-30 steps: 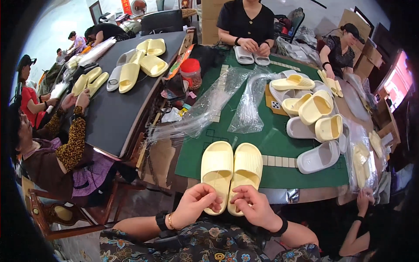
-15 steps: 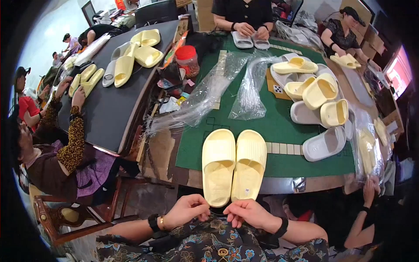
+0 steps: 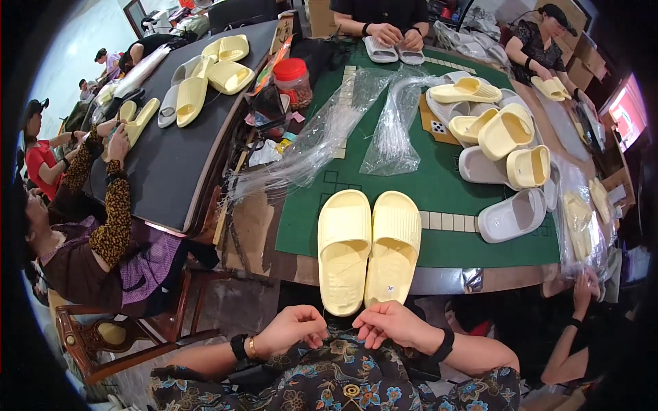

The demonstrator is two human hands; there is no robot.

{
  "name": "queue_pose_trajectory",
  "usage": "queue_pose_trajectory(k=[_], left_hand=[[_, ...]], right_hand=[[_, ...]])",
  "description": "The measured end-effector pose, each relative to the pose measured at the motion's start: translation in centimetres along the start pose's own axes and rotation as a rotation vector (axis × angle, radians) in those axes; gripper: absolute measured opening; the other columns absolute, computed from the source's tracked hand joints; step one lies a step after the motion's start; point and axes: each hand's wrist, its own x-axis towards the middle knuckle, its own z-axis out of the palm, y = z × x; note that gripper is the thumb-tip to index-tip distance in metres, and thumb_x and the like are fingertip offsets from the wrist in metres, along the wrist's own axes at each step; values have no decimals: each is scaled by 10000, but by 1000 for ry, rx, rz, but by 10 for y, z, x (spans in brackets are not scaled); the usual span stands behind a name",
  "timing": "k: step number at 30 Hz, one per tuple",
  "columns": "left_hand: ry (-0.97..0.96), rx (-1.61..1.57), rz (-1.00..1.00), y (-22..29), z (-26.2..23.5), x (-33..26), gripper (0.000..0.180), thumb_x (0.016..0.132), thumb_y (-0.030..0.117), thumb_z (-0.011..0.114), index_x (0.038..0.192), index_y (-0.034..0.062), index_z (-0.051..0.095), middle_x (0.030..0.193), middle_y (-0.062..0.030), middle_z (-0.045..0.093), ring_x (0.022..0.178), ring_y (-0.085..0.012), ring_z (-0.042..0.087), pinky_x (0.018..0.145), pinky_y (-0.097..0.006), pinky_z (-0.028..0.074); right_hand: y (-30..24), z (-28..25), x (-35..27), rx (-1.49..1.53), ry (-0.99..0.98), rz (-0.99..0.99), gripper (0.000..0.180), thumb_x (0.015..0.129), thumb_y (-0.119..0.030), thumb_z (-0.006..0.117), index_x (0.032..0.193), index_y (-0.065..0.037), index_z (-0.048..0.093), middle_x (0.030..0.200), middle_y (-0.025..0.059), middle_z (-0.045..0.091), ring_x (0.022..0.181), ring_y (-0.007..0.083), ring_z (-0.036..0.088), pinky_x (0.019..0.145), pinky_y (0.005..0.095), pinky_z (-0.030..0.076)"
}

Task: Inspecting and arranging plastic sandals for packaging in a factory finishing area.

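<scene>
A pair of pale yellow slide sandals (image 3: 345,260) stands side by side at the near edge of the green mat, heels toward me. Just below the left heel, my left hand (image 3: 299,330) is closed in a pinch. My right hand (image 3: 392,325) pinches likewise beneath the right heel, a small gap from the left one. Hints of a fine thread-like strand show at the fingertips, too thin to name surely. Neither hand grips the sandals. Ahead on the mat lie clear plastic bags (image 3: 394,140) with bundles of thin clear strands.
Yellow and grey slides (image 3: 510,222) are heaped on the mat's (image 3: 425,198) right side. A red-lidded jar (image 3: 293,82) stands at the back left. Co-workers handle slides across the table and at the dark left table (image 3: 168,164). Another person's hand (image 3: 584,291) touches bagged slides at right.
The whole view has shifted slightly, so the sandals sit a little higher. My hands keep their pinch near the heels. The co-worker at left has moved their hands on a yellow slide.
</scene>
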Motion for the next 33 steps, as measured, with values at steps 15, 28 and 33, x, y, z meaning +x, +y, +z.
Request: queue_pose_trajectory(k=[15,28,33], left_hand=[[37,14,124,-8,-6,-1,109,893,88,615,900,-21,617,809,-97,655,671,-137,626,605,-271,536],[91,-170,376,65,27,78,418,955,147,529,1295,-82,446,1063,-146,631,809,-173,645,764,-273,543],[157,98,288,67,17,66,337,956,187,537,1185,-59,551,928,-113,661,717,-141,641,677,-256,548]], right_hand=[[-2,-3,3,-88,1,8,275,970,-207,495,1003,29,631,799,101,668,609,157,658,520,243,538],[-57,-47,26,311,243,-474,260,965,-115,464,1140,69,516,1001,159,628,872,220,652,753,291,549],[-42,-48,5,374,250,-496,387,954,-38,447,1296,122,366,1152,218,560,1032,282,611,888,354,530]])
